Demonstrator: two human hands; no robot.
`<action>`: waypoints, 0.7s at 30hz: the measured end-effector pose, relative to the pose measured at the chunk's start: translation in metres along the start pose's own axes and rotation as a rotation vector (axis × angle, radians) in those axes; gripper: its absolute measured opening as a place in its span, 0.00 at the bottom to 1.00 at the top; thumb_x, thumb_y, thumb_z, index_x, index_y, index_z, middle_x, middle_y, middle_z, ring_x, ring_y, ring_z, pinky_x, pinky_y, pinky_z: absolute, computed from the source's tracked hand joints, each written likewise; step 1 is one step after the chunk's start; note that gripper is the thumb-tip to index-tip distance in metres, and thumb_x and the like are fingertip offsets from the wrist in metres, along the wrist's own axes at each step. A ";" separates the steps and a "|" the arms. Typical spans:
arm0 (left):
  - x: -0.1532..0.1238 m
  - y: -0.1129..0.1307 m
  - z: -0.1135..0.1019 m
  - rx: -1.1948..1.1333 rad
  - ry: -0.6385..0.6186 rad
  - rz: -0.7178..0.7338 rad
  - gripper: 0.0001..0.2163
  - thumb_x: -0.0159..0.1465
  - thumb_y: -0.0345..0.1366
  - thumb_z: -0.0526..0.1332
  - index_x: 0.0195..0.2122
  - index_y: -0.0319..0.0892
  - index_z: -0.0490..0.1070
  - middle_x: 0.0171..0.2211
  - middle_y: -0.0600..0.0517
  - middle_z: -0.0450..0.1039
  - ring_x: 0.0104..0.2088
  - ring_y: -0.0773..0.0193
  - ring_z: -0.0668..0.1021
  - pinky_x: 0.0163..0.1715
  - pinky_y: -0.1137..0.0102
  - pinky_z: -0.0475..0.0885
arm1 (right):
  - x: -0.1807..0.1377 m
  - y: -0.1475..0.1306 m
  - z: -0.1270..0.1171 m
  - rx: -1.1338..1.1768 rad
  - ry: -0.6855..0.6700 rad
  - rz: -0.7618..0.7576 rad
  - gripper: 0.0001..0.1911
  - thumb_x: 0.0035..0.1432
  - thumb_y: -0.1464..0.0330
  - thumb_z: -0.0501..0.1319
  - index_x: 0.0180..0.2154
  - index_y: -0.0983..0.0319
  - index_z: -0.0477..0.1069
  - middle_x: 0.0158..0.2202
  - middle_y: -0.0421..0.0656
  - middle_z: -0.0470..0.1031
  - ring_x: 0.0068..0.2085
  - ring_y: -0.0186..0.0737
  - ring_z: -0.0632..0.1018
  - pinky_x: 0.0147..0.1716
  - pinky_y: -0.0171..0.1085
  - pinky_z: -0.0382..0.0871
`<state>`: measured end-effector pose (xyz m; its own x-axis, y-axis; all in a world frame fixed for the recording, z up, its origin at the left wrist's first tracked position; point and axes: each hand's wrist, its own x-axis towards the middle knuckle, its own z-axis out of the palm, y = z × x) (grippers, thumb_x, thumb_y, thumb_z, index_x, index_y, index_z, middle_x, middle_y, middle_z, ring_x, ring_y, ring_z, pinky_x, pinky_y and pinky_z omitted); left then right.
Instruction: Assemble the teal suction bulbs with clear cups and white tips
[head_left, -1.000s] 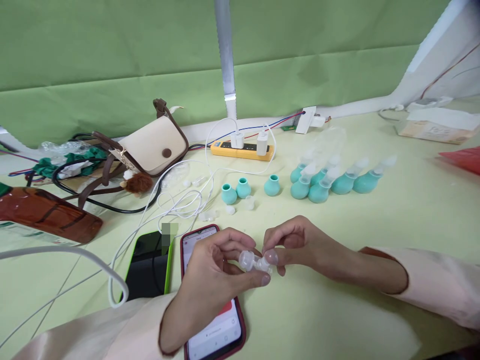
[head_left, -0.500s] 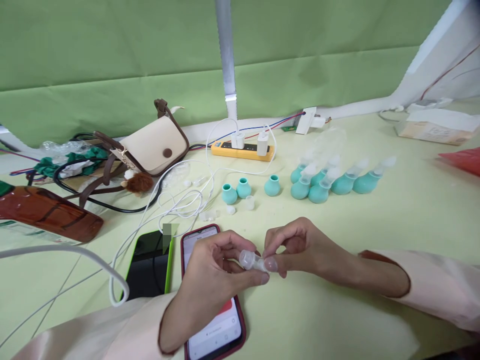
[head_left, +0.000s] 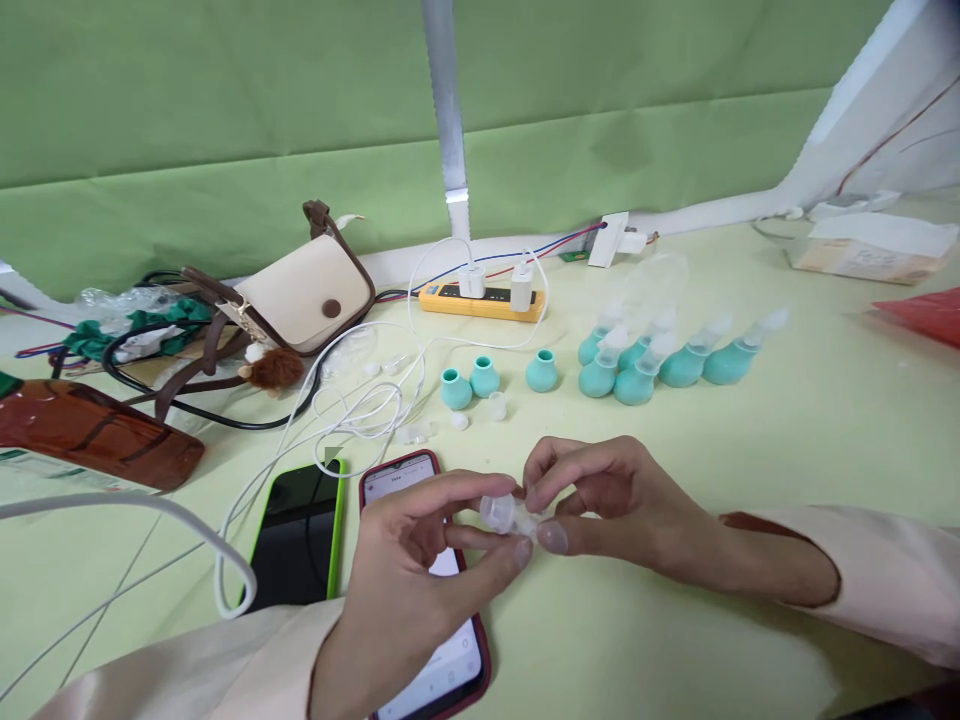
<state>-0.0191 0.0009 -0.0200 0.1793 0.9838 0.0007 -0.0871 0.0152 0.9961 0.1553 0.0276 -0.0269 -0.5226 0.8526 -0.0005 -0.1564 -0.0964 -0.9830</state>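
Between both hands, over the lower middle of the table, is a small clear plastic nozzle (head_left: 496,514) with a wide, cup-like end facing left. My left hand (head_left: 409,580) holds it between thumb and fingers. The fingertips of my right hand (head_left: 611,500) close around its narrow right end, which they partly hide. Beyond my hands stand three open teal rubber bulbs (head_left: 541,371) without tops. A short clear plastic cup (head_left: 497,405) and a white cap (head_left: 460,421) lie in front of them. To their right are several teal bulbs (head_left: 636,384) fitted with clear nozzles.
Under my left forearm lies a red-cased phone (head_left: 431,655) with its screen lit. A green-cased phone (head_left: 294,530), white cables (head_left: 360,410), a brown bottle (head_left: 97,430) and a cream handbag (head_left: 304,295) occupy the left. A yellow power strip (head_left: 480,301) sits at the back.
The right thumb and fingers have parted slightly and shifted on the nozzle's narrow end. The nozzle's wide end has turned a little, and the left index finger now lies over it.
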 end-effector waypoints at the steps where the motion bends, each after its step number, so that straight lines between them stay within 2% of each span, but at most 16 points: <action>1: 0.000 0.001 0.000 0.013 0.010 0.027 0.12 0.46 0.23 0.66 0.32 0.44 0.75 0.32 0.55 0.76 0.27 0.69 0.78 0.26 0.80 0.76 | 0.000 -0.001 0.000 -0.020 -0.006 -0.007 0.08 0.41 0.75 0.66 0.29 0.60 0.75 0.33 0.40 0.68 0.30 0.28 0.70 0.23 0.27 0.64; 5: -0.001 0.005 0.001 0.056 -0.003 0.080 0.13 0.47 0.22 0.65 0.31 0.45 0.75 0.33 0.53 0.75 0.33 0.65 0.77 0.29 0.77 0.76 | -0.001 -0.002 -0.001 -0.067 -0.023 -0.028 0.08 0.44 0.73 0.65 0.31 0.61 0.75 0.36 0.43 0.71 0.33 0.33 0.73 0.27 0.31 0.68; 13: -0.003 0.004 0.000 0.085 -0.061 0.132 0.13 0.50 0.22 0.63 0.33 0.45 0.73 0.35 0.51 0.72 0.38 0.62 0.74 0.31 0.74 0.76 | -0.004 -0.003 0.001 -0.098 0.026 -0.115 0.10 0.41 0.77 0.66 0.30 0.60 0.76 0.30 0.41 0.75 0.31 0.34 0.74 0.32 0.34 0.72; 17: -0.003 0.003 0.000 0.078 -0.077 0.140 0.13 0.50 0.23 0.63 0.34 0.48 0.73 0.35 0.53 0.71 0.38 0.63 0.74 0.31 0.74 0.76 | -0.005 -0.002 0.003 -0.114 0.025 -0.140 0.11 0.42 0.78 0.65 0.31 0.60 0.76 0.31 0.42 0.75 0.32 0.34 0.75 0.33 0.34 0.72; 21: 0.000 0.004 0.002 0.109 -0.031 0.125 0.09 0.49 0.28 0.66 0.32 0.44 0.74 0.32 0.50 0.73 0.36 0.61 0.75 0.29 0.73 0.75 | -0.007 0.001 0.005 -0.171 0.049 -0.213 0.10 0.44 0.78 0.64 0.31 0.61 0.75 0.31 0.43 0.74 0.32 0.35 0.75 0.32 0.35 0.71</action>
<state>-0.0174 0.0004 -0.0158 0.2044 0.9707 0.1263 -0.0037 -0.1283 0.9917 0.1550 0.0187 -0.0268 -0.4514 0.8686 0.2045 -0.1122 0.1721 -0.9787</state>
